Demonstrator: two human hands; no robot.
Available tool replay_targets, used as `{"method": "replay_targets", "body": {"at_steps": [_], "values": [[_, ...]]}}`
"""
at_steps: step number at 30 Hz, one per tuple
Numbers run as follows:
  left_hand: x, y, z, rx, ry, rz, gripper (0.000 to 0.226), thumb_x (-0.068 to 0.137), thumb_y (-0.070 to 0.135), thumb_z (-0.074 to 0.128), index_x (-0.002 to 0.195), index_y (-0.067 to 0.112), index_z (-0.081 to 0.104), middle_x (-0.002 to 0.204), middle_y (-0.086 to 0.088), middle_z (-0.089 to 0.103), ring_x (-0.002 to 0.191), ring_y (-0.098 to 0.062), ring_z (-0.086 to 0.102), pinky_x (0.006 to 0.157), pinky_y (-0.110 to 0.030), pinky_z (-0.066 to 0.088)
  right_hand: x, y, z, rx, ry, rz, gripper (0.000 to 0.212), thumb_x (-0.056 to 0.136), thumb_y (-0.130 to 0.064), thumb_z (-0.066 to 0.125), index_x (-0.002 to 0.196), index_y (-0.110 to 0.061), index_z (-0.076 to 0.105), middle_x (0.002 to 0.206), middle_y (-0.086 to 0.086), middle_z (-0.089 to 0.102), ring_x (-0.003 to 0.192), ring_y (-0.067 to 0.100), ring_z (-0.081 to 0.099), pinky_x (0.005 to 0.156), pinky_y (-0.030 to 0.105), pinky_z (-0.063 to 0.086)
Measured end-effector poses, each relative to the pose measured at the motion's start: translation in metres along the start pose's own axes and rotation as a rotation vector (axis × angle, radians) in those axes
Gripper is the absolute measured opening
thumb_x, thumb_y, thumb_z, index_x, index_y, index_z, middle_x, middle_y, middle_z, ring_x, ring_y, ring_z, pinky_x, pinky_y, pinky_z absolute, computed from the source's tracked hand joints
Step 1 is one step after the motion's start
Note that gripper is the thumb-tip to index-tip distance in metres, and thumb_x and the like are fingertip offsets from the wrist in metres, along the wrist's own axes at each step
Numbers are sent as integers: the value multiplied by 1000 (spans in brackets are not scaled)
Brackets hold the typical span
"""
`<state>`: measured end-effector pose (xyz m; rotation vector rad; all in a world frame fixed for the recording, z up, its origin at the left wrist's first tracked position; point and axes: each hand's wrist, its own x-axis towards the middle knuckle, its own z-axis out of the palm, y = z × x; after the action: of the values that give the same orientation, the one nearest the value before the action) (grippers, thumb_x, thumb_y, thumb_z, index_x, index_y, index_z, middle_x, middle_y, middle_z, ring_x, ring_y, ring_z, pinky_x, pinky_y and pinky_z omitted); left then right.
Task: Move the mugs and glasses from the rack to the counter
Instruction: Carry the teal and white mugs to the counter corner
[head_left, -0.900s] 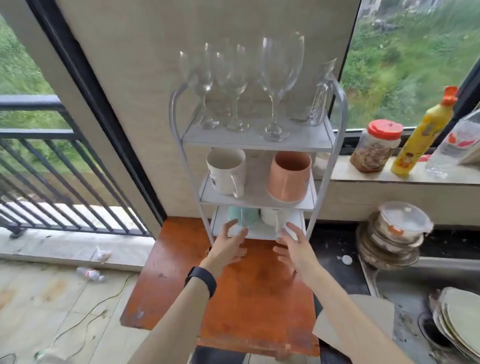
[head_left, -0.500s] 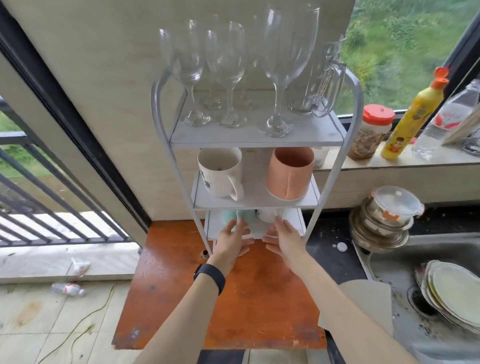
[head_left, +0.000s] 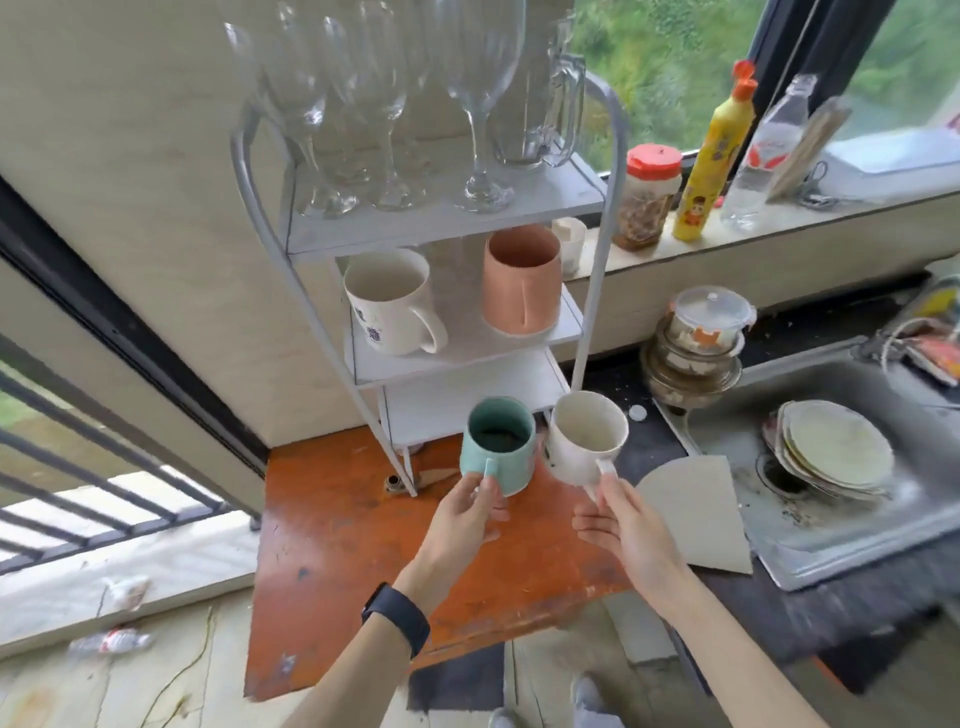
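My left hand (head_left: 462, 525) holds a teal mug (head_left: 498, 447) by its handle, lifted above the orange counter (head_left: 353, 545). My right hand (head_left: 623, 525) grips the handle of a white mug (head_left: 584, 436), also in the air, just in front of the white rack (head_left: 457, 218). The rack's bottom shelf (head_left: 467, 400) holds nothing. Its middle shelf carries a cream mug (head_left: 389, 304) and a pink mug (head_left: 522, 280). Several wine glasses (head_left: 478, 93) and a clear glass mug (head_left: 540, 98) stand on the top shelf.
A sink (head_left: 810, 525) with stacked plates (head_left: 836, 452) lies to the right, with stacked lidded bowls (head_left: 698, 343) behind it. A jar (head_left: 647, 197), a yellow bottle (head_left: 711, 156) and a clear bottle (head_left: 763, 150) stand on the window ledge. A grey board (head_left: 701, 514) lies beside the sink.
Both hands reached into the bottom shelf, closed on the two mugs' handles and drew them out toward me; the mugs now hang above the counter.
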<state>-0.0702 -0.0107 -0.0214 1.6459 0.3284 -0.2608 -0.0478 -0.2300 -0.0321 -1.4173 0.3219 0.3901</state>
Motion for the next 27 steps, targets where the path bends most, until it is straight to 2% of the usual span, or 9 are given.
{"method": "replay_targets", "body": {"at_steps": [5,8,10,13,15,19,21,24,27], "values": [[-10,4,70,83,-234,6,22,101,46,44,107,32,60,101,7,69,91,-6,69,75,-21,56,-57,21,-65,85,237,12,37,105,-34,46,78,-11,54,80,12,73,74,23,73,68,32,57],[-15,14,129,71,-419,-6,27,103,39,46,106,15,59,92,-1,63,82,-14,62,72,-28,52,-93,22,-113,137,417,-11,37,105,-32,47,76,-10,54,78,13,72,72,24,72,69,34,57],[-20,23,178,118,-524,17,25,104,33,44,106,13,58,93,-2,61,85,-16,60,75,-31,49,-120,21,-147,179,532,-48,37,105,-30,47,75,-10,53,79,15,69,72,26,69,69,35,57],[-38,37,257,157,-686,46,20,106,25,41,96,13,55,88,-1,59,78,-11,58,67,-23,48,-167,18,-199,228,711,-106,37,106,-29,45,75,-9,52,78,16,66,67,24,66,68,34,57],[-58,43,311,169,-808,65,20,106,21,41,97,9,53,85,-4,57,73,-11,56,62,-22,46,-203,18,-236,241,810,-135,38,106,-30,44,75,-10,51,80,16,66,70,25,67,69,36,56],[-110,47,421,223,-1005,94,20,105,29,44,95,14,55,89,-4,60,80,-16,61,63,-21,51,-283,27,-314,290,1002,-183,38,106,-33,44,77,-10,52,82,15,68,74,26,68,67,33,56],[-141,45,473,228,-1108,104,22,104,33,45,98,15,55,89,-7,55,79,-19,54,65,-24,46,-324,33,-353,326,1081,-189,38,105,-34,45,77,-10,53,80,16,68,71,26,69,68,35,56],[-189,42,549,192,-1218,97,24,100,40,51,91,19,57,81,-1,55,64,-12,49,59,-23,38,-385,43,-413,378,1171,-214,37,105,-31,45,75,-10,53,73,14,67,61,22,68,61,30,56],[-235,42,616,219,-1259,117,26,101,39,50,82,23,58,82,1,61,65,-8,57,57,-19,43,-442,48,-462,396,1264,-240,37,105,-32,46,75,-11,53,69,12,67,56,20,67,58,28,56]]}}
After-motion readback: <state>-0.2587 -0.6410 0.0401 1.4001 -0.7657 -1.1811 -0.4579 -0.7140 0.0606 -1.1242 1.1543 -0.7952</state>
